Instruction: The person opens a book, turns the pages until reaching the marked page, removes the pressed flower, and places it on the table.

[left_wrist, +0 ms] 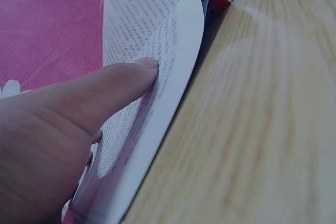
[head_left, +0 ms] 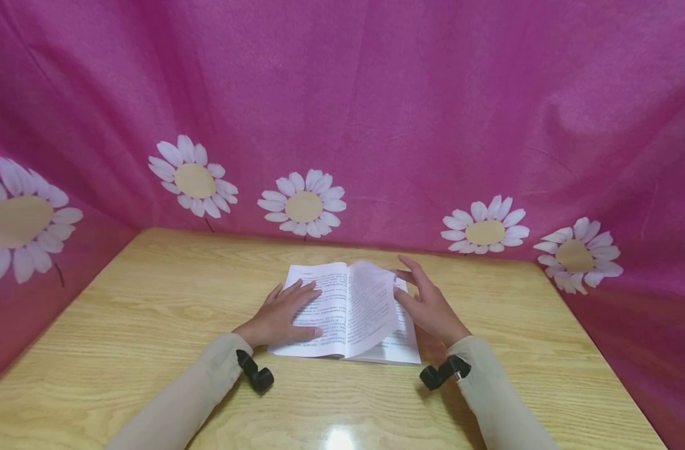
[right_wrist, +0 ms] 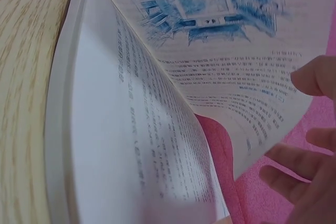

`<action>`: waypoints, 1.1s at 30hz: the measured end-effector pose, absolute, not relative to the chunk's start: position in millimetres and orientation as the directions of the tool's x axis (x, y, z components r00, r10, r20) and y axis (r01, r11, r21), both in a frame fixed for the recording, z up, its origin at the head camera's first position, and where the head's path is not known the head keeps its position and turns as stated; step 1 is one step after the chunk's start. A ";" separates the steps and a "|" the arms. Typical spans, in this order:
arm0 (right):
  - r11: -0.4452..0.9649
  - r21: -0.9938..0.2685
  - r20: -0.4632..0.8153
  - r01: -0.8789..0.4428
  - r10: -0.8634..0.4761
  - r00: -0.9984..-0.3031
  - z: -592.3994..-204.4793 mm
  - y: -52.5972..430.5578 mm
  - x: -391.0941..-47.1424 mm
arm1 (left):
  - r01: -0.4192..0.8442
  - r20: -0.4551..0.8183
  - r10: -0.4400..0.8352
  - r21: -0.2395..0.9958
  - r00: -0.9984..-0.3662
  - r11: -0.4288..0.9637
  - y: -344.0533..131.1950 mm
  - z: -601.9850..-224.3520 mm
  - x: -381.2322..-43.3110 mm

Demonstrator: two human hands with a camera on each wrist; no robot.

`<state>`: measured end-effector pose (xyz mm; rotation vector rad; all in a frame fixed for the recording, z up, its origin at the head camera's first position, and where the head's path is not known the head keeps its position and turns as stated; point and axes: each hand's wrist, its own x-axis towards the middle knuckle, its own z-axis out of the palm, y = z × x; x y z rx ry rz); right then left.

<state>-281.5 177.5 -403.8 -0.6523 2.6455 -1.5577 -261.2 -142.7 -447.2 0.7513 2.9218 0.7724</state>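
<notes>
An open book (head_left: 315, 306) with printed text lies on the wooden table. Across its left page, my left hand (head_left: 286, 315) lies flat with fingers spread; in the left wrist view the thumb (left_wrist: 128, 80) rests on the print close to the page's near edge. One leaf (head_left: 370, 306) stands lifted and curved over the right half, its underside carrying a blue picture (right_wrist: 210, 9) and text. At that leaf's outer edge is my right hand (head_left: 429, 306), thumb (right_wrist: 315, 77) overlapping the leaf and fingers loosely extended beside its edge. Whether some fingers lie behind the leaf is partly hidden.
The wooden table (head_left: 151, 300) reaches around the book on all sides. A pink cloth (head_left: 376, 125) printed with large white daisies hangs behind and at both sides. Each sleeved wrist carries a small black camera mount (head_left: 255, 372). Light reflects near the table's front.
</notes>
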 end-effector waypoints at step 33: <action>0.443 -0.860 0.126 -0.255 -0.300 -0.946 -410.9 167.9 -279.6 | 0.418 0.061 0.444 0.469 -0.894 0.778 -141.2 -447.7 -261.6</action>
